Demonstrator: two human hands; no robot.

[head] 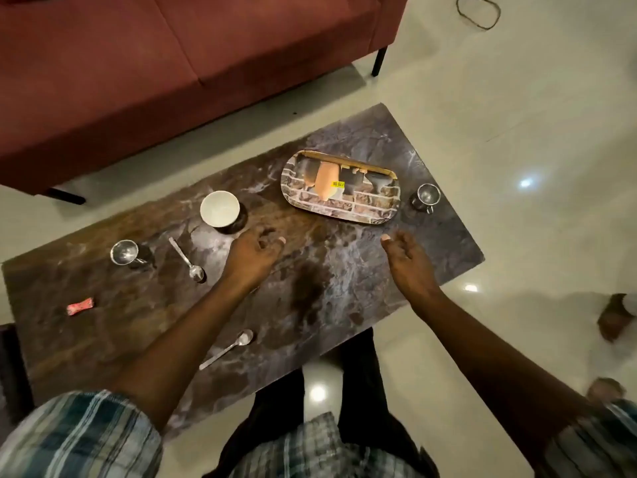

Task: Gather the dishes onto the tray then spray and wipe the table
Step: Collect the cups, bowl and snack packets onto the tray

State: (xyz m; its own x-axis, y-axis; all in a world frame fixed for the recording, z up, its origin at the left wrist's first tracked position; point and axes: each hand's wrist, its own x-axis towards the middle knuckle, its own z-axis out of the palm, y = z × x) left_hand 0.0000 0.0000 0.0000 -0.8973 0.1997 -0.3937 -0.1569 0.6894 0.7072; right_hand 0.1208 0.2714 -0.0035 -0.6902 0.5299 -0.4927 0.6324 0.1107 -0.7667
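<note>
An oval patterned tray (375, 210) lies at the far right of the dark marble table (327, 298). A white bowl (220, 208) stands left of it. One steel cup (427, 195) sits right of the tray, another steel cup (124, 252) at the left. One spoon (188, 262) lies near the left cup, a second spoon (227, 348) near the front edge. My left hand (253, 251) hovers with loosely curled fingers just right of the bowl and holds nothing. My right hand (408, 258) hovers open in front of the tray.
A red wrapper (81, 306) lies on the table's left part. A red sofa (172, 56) stands behind the table. Glossy floor tiles surround it, with a dark cable (477, 12) at the back right and another person's foot (615, 313) at the right.
</note>
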